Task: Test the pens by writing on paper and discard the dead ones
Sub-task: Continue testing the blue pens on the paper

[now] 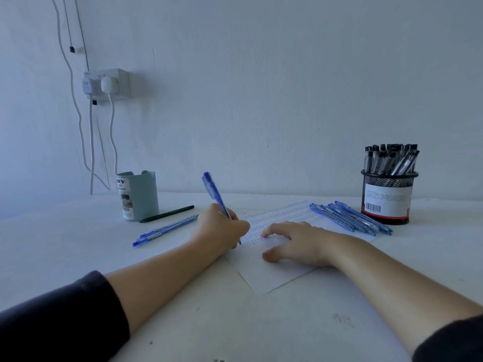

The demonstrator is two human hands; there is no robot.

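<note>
Head view: left hand (220,227) is gripping blue pen (217,198), tip on paper (271,273) mid-desk, right hand (298,242) lying flat, fingers relaxed, steadying sheet; light even strokes should be revealing ink flow.

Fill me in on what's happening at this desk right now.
A person is testing pens. The left hand grips a blue pen with its tip on the sheet of paper, already covered in rows of scribbles. The right hand rests flat on the sheet. Two blue pens and a dark pen lie by a pale green cup; a bunch of blue pens lies beside a mesh holder full of black-capped pens.
</note>
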